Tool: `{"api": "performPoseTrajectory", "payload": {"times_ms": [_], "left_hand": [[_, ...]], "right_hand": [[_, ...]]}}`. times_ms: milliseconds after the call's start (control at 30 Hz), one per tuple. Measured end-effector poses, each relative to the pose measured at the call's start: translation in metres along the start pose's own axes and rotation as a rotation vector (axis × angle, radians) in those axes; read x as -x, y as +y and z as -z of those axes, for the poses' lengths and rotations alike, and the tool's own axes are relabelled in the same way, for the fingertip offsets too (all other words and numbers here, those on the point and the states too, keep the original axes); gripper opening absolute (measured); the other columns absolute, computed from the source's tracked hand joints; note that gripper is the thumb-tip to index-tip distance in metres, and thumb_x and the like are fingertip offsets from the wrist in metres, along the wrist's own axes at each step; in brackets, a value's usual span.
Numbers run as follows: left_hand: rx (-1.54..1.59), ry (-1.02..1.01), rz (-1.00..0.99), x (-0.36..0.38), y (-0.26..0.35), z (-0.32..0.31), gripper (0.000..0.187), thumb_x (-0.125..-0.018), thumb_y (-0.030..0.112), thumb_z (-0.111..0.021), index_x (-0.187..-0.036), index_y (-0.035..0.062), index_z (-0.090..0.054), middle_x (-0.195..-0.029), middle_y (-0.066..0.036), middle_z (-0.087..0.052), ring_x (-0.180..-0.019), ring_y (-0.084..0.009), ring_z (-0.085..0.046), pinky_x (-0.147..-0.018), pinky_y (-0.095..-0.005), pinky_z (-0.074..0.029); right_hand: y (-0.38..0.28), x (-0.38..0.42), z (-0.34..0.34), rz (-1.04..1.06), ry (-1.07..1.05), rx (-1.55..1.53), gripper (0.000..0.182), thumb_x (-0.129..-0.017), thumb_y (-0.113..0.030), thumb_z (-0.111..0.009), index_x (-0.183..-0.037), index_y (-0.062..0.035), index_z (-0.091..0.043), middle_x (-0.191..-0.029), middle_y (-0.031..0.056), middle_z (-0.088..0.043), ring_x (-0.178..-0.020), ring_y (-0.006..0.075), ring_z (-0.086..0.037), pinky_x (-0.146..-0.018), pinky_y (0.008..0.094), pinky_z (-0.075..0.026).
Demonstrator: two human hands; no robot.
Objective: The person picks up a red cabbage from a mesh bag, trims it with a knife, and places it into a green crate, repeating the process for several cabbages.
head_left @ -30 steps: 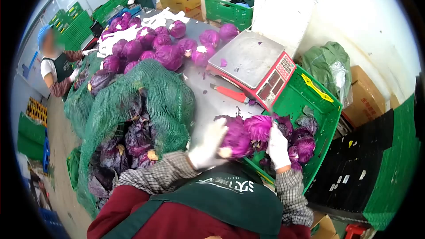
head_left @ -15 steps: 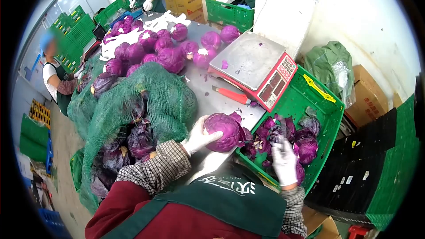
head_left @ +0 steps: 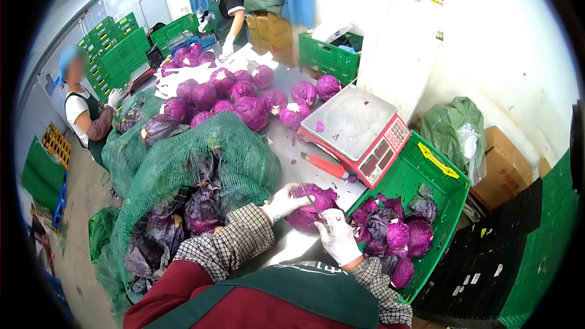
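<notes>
My left hand (head_left: 284, 202), in a white glove, grips a red cabbage (head_left: 308, 214) from its left side, low over the metal table (head_left: 283, 146). In my gloved right hand (head_left: 337, 234) is a knife (head_left: 314, 200), its thin blade lying against the cabbage's upper side. My fingers hide most of the knife's handle. Just to the right stands a green crate (head_left: 448, 201) with trimmed leaves and several cabbage pieces in it. On my left, a green mesh sack (head_left: 244, 152) gapes open over several dark, untrimmed cabbages (head_left: 204, 207).
A red-framed scale (head_left: 356, 122) stands on the table beyond the crate, with a red-handled cutter (head_left: 326, 165) beside it. Several trimmed cabbages (head_left: 251, 111) lie farther back. One co-worker (head_left: 225, 12) stands at the far end, another person (head_left: 88, 109) at the left.
My right hand has come from over the crate to the cabbage, bringing the knife against it. My left hand still holds the cabbage. The camera view has tilted up slightly.
</notes>
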State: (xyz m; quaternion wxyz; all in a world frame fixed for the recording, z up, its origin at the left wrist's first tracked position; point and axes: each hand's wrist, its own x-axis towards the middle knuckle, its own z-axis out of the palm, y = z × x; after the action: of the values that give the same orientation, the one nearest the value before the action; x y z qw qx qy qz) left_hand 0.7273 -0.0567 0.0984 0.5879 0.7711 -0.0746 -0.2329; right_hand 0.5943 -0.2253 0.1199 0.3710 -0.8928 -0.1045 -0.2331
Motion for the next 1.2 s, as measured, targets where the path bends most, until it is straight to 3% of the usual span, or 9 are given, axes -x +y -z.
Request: {"api": "performPoseTrajectory", "payload": {"times_ms": [300, 400, 533, 633, 767, 867, 967, 1033, 1200], "left_hand": [[0.328, -0.066, 0.097, -0.005, 0.001, 0.018, 0.058, -0.080, 0.027, -0.077, -0.122, -0.0029, -0.051, -0.115, -0.011, -0.060, -0.104, -0.0180, -0.059, -0.094, -0.0338, -0.048], [-0.005, -0.314, -0.180, 0.008, 0.010, 0.012, 0.073, -0.073, 0.022, -0.082, -0.131, -0.0002, -0.043, -0.121, -0.011, -0.056, -0.111, -0.0198, -0.055, -0.099, -0.0349, -0.045], [-0.597, -0.526, -0.561, 0.015, 0.027, 0.016, 0.097, -0.062, 0.035, -0.087, -0.138, 0.0022, -0.037, -0.142, -0.020, -0.035, -0.132, -0.0273, -0.036, -0.109, -0.0392, -0.031], [-0.794, -0.501, -0.479, 0.021, 0.043, 0.028, 0.103, -0.061, 0.039, -0.087, -0.142, 0.0036, -0.034, -0.147, -0.023, -0.026, -0.136, -0.0304, -0.031, -0.111, -0.0405, -0.029], [-0.109, -0.602, 0.008, 0.034, 0.053, 0.043, 0.123, -0.062, 0.029, -0.089, -0.146, -0.0052, -0.007, -0.149, -0.023, -0.021, -0.136, -0.0265, -0.030, -0.110, -0.0363, -0.031], [-0.651, -0.238, -0.136, 0.033, 0.019, 0.026, 0.118, -0.061, 0.031, -0.089, -0.144, -0.0070, -0.014, -0.140, -0.025, -0.031, -0.131, -0.0296, -0.037, -0.109, -0.0366, -0.033], [-0.341, -0.221, -0.118, 0.023, 0.003, 0.025, 0.123, -0.057, 0.055, -0.084, -0.142, -0.0085, -0.022, -0.140, -0.031, -0.032, -0.132, -0.0380, -0.035, -0.111, -0.0411, -0.030], [-0.351, -0.196, -0.126, 0.015, -0.005, 0.026, 0.110, -0.062, 0.026, -0.089, -0.142, -0.0047, -0.021, -0.131, -0.020, -0.045, -0.121, -0.0267, -0.049, -0.104, -0.0376, -0.040], [0.046, -0.208, -0.006, 0.018, -0.003, 0.035, 0.095, -0.068, 0.018, -0.084, -0.141, -0.0013, -0.026, -0.127, -0.017, -0.049, -0.118, -0.0242, -0.051, -0.102, -0.0386, -0.042]], "right_hand": [[0.088, 0.084, 0.043, -1.009, 0.481, -0.738, 0.018, -0.084, -0.004, -0.067, -0.095, -0.0047, -0.053, -0.082, 0.0015, -0.056, -0.073, 0.0119, -0.057, -0.064, 0.0261, -0.048], [0.180, 0.150, 0.032, -0.583, 0.527, -0.093, 0.029, -0.082, -0.004, -0.068, -0.108, -0.0024, -0.054, -0.095, 0.0045, -0.058, -0.079, 0.0130, -0.056, -0.067, 0.0271, -0.048], [0.028, 0.034, 0.049, -0.801, 0.121, -0.870, 0.055, -0.082, -0.012, -0.070, -0.130, -0.0021, -0.047, -0.107, 0.0039, -0.058, -0.052, 0.0044, -0.046, -0.045, 0.0191, -0.038], [0.029, 0.027, 0.009, -0.820, -0.153, -0.909, 0.044, -0.083, -0.020, -0.073, -0.119, -0.0018, -0.054, -0.061, -0.0036, -0.050, -0.046, 0.0050, -0.048, -0.040, 0.0208, -0.036], [0.017, 0.027, -0.006, -0.743, -0.121, -0.844, 0.039, -0.084, -0.020, -0.072, -0.115, -0.0027, -0.056, -0.065, -0.0028, -0.050, -0.047, 0.0050, -0.047, -0.042, 0.0203, -0.036], [0.010, 0.028, -0.023, -0.579, -0.029, -0.724, 0.028, -0.085, -0.018, -0.069, -0.103, -0.0020, -0.057, -0.071, 0.0015, -0.053, -0.055, 0.0092, -0.054, -0.048, 0.0236, -0.042], [0.009, 0.020, -0.021, -0.351, 0.037, -0.405, 0.023, -0.084, -0.016, -0.067, -0.097, 0.0003, -0.056, -0.074, 0.0065, -0.056, -0.063, 0.0168, -0.058, -0.058, 0.0285, -0.047], [0.005, 0.011, -0.011, -0.389, -0.059, -0.397, 0.020, -0.086, -0.013, -0.059, -0.098, 0.0017, -0.055, -0.080, 0.0132, -0.061, -0.068, 0.0253, -0.063, -0.064, 0.0327, -0.053], [0.098, 0.060, 0.002, -0.513, 0.137, 0.024, 0.014, -0.084, -0.009, -0.058, -0.094, 0.0003, -0.058, -0.081, 0.0121, -0.060, -0.068, 0.0280, -0.059, -0.066, 0.0355, -0.052]]}}
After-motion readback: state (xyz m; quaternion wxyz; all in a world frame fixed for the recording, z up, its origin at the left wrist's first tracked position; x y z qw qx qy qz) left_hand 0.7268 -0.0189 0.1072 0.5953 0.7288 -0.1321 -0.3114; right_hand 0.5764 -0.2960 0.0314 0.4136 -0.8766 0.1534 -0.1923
